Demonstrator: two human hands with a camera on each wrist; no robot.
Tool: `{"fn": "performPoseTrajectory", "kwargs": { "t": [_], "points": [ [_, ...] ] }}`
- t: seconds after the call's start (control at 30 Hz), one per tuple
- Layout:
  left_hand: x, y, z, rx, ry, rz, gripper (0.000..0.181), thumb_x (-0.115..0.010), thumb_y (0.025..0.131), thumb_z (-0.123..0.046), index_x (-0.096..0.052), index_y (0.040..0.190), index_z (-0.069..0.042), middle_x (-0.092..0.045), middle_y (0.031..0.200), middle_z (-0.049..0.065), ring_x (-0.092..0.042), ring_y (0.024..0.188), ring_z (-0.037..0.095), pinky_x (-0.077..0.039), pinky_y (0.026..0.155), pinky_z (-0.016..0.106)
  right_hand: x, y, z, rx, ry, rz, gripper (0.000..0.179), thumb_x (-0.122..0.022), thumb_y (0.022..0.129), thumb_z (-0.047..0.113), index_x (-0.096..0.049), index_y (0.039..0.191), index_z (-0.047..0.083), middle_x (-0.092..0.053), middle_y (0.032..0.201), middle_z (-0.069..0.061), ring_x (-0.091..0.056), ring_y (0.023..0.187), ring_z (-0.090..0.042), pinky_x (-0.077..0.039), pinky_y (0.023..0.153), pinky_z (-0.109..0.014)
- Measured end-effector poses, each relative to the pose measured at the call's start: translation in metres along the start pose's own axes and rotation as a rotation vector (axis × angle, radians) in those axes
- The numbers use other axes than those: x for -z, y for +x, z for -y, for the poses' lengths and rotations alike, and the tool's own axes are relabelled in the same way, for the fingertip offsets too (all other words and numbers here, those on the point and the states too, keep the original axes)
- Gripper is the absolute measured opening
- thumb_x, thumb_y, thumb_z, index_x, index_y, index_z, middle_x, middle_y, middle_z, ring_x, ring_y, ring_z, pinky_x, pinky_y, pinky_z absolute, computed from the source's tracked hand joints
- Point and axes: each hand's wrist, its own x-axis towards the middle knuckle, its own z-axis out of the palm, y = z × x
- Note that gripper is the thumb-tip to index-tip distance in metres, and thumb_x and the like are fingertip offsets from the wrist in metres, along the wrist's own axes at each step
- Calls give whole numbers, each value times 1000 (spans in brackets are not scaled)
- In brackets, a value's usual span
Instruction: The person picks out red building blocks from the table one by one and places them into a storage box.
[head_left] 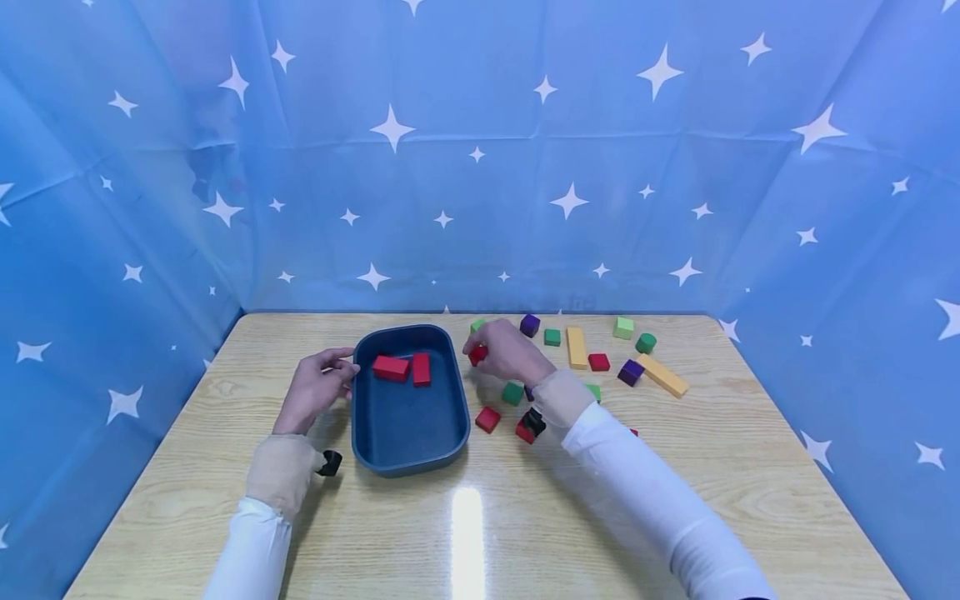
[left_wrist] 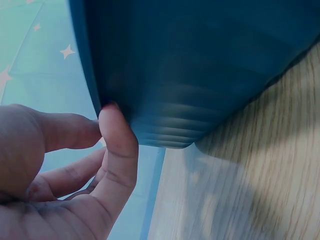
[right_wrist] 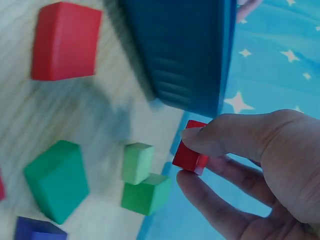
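Observation:
A dark blue plastic bin stands on the wooden table, with two red blocks lying inside it. At its left side, my left hand pinches the rim between thumb and finger, as the left wrist view shows. Just beyond the bin's right wall, my right hand holds a small red block between thumb and fingers, raised above the table. Below that hand, a red block and a green block rest on the table near the bin.
Several blocks lie scattered right of the bin: a purple cube, a dark green cylinder, a long yellow block and a light green cube among them. My right forearm covers part of this group. A blue starry curtain hangs behind the table.

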Motion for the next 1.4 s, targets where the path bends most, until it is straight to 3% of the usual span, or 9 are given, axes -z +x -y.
{"fn": "performPoseTrajectory", "kwargs": {
  "t": [0.17, 0.33, 0.77, 1.03, 1.4],
  "points": [
    [2, 0, 0, -6, 1, -1, 42, -55, 105, -15, -54, 146, -2, -57, 115, 16, -64, 72, 15, -63, 75, 36, 7, 3, 12, 38, -28, -24, 28, -75, 87, 2, -79, 114, 10, -74, 114, -6, -62, 94, -20, -59, 76, -28],
    [2, 1, 0, 3, -3, 0, 42, -55, 105, -14, -53, 146, -2, -57, 115, 16, -64, 73, 16, -63, 75, 35, 9, 9, 29, 66, -35, -31, 28, -73, 88, 1, -79, 113, 11, -74, 110, -5, -61, 89, -19, -57, 71, -26],
    [1, 0, -1, 2, -15, 7, 42, -56, 105, -15, -54, 145, -2, -57, 116, 17, -63, 72, 16, -63, 74, 35, -1, 23, 67, 149, -53, -6, 25, -73, 89, 3, -79, 112, 12, -73, 114, -5, -59, 88, -19, -50, 66, -22],
    [2, -1, -2, 6, -4, 8, 42, -55, 106, -15, -54, 146, -4, -56, 116, 16, -63, 73, 17, -63, 75, 35, -18, 34, 91, 137, -73, 81, 28, -76, 88, 5, -78, 115, 15, -72, 112, -1, -60, 91, -16, -54, 72, -21],
    [2, -2, -4, 3, 2, 12, 41, -54, 106, -14, -54, 145, -3, -58, 117, 17, -64, 76, 18, -62, 74, 33, -43, 48, 113, 203, -117, 191, 27, -75, 90, 6, -78, 115, 17, -73, 114, 1, -62, 93, -14, -55, 75, -19]
  ]
}}
